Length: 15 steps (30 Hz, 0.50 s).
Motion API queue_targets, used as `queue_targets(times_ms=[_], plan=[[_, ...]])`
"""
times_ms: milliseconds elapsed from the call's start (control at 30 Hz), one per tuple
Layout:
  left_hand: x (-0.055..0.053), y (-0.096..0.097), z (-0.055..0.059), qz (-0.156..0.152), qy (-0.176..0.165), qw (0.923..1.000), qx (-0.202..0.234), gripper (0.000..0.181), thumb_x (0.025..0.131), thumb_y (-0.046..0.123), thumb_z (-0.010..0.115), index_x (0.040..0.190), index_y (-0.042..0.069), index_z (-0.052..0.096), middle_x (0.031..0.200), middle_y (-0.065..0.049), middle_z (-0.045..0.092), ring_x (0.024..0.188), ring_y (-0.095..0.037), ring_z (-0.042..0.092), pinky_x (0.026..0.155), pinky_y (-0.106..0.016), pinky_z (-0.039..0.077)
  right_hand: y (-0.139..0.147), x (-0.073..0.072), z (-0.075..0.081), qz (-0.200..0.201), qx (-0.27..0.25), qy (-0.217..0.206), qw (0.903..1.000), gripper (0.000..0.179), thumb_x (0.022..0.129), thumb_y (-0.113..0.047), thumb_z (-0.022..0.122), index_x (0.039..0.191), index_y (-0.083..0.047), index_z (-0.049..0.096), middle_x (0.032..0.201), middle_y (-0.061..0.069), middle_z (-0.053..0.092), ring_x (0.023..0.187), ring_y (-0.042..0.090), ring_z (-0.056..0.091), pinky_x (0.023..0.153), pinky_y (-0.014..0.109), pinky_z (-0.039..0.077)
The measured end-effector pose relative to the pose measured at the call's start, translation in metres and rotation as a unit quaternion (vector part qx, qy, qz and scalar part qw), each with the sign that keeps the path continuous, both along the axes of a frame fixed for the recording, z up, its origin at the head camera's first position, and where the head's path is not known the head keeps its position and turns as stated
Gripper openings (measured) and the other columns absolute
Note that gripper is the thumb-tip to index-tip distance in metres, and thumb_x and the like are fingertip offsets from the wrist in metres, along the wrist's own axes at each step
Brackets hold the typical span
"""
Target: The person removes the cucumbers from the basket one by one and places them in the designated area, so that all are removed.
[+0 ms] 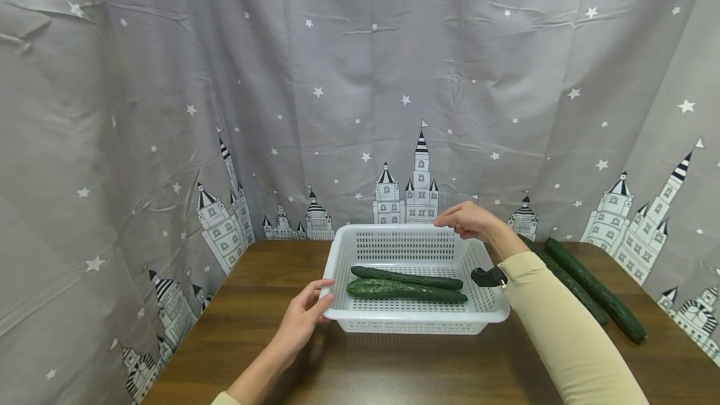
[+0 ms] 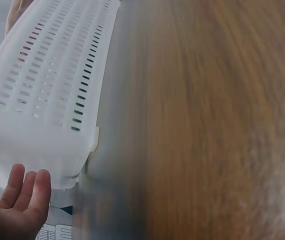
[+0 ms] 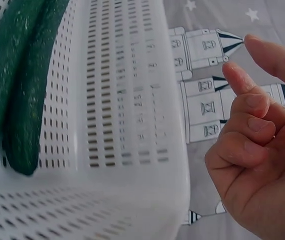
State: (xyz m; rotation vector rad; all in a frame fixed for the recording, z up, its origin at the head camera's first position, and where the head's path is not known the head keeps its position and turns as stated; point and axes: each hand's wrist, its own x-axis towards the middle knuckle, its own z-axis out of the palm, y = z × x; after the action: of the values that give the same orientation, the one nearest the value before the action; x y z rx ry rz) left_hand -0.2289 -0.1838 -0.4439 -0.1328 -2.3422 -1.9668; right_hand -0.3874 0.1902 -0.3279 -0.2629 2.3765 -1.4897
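A white perforated plastic basket (image 1: 416, 316) stands on the brown wood-grain table (image 1: 236, 336), with two cucumbers lying lengthwise on its floor: a slimmer rear cucumber (image 1: 388, 273) and a thicker front cucumber (image 1: 402, 290), close together. The left hand (image 1: 299, 320) is at the basket's near left corner, thumb and forefinger at the rim; the left wrist view shows three fingers almost straight beside the basket's outer wall, loose rather than wrapped round it, with the thumb out of sight, so whether it presses the rim cannot be told. The right hand (image 1: 472, 219) is released and holds nothing, over the far right part of the rim; the right wrist view shows its fingers loosely bent and a gap between them and the basket. That view cuts off the basket and both cucumbers, while the left wrist view gives only specks of green through the slots. A black device (image 1: 488, 277) at the right wrist covers part of the basket's right side. Two more cucumbers (image 1: 597, 292) lie side by side on the table to the right, the inner one partly hidden behind the sleeve (image 1: 562, 324). Behind hangs a grey curtain (image 1: 360, 61) printed with stars and castles.
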Motion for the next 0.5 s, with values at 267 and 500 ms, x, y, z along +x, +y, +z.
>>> queue_targets(times_ms=[267,500], plan=[[0.003,0.001,0.000,-0.003,-0.019,0.9997,0.012,0.036,0.101,0.024,0.062,0.135,0.013,0.057,0.120,-0.019,0.063,0.091,-0.021,0.063,0.082,-0.038,0.054,-0.019,-0.004,-0.014,-0.002,-0.016,-0.018,0.9997,0.046,0.092,-0.021,0.073,0.131,0.002,0.063,0.065,-0.003,0.044,0.054,0.010,0.029,0.054,0.026,0.030],[0.001,0.001,0.000,-0.006,-0.019,0.9998,0.008,0.036,0.100,0.022,0.062,0.135,0.014,0.057,0.120,-0.020,0.064,0.092,-0.021,0.063,0.083,-0.038,0.054,-0.033,-0.011,-0.033,0.001,-0.033,-0.039,0.9987,0.047,0.091,-0.017,0.074,0.132,0.004,0.062,0.063,-0.004,0.044,0.053,0.009,0.032,0.054,0.026,0.031]])
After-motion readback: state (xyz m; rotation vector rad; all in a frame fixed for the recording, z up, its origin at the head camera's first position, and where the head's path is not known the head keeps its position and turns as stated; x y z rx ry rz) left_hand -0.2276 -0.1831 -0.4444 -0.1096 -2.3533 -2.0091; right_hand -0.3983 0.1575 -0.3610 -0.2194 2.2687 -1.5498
